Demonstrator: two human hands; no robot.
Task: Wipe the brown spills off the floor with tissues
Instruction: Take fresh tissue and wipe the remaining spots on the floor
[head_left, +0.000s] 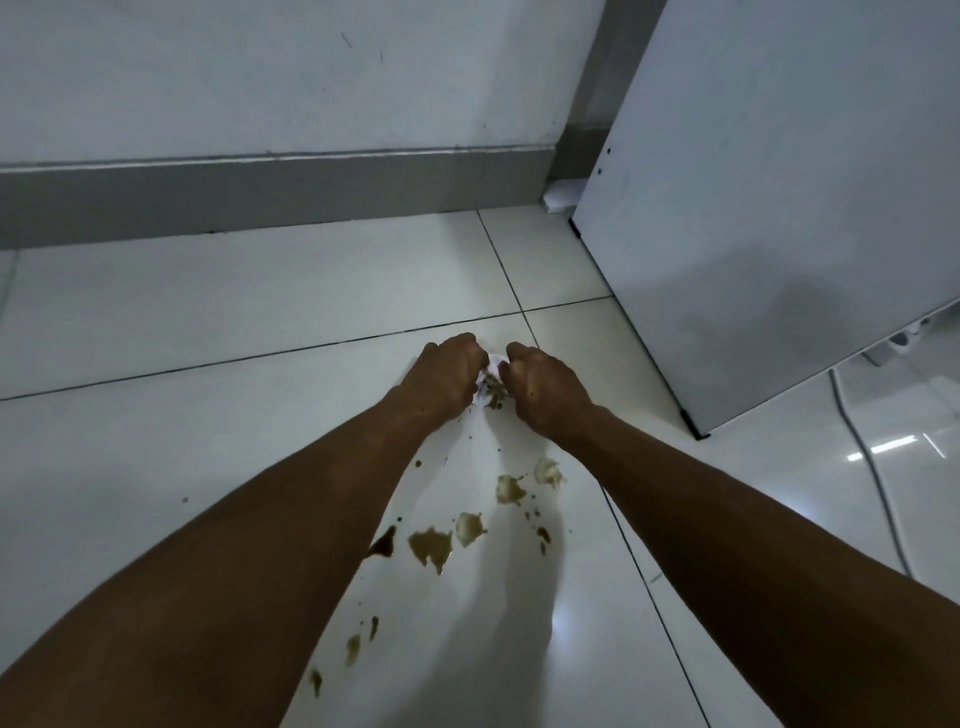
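Where spills lie, fingers (475, 358) around tissue (491, 387)

Open tile floor (218, 322) left and ahead of the hands, running to the wall (260, 78) and grey skirting (260, 192). Right side blocked by a white cabinet panel (769, 208) standing on the floor, near the right hand (545, 387). Grey cable (872, 467) lies on the floor beyond the panel's near corner. Brown spills (431, 545) sit between the forearms.
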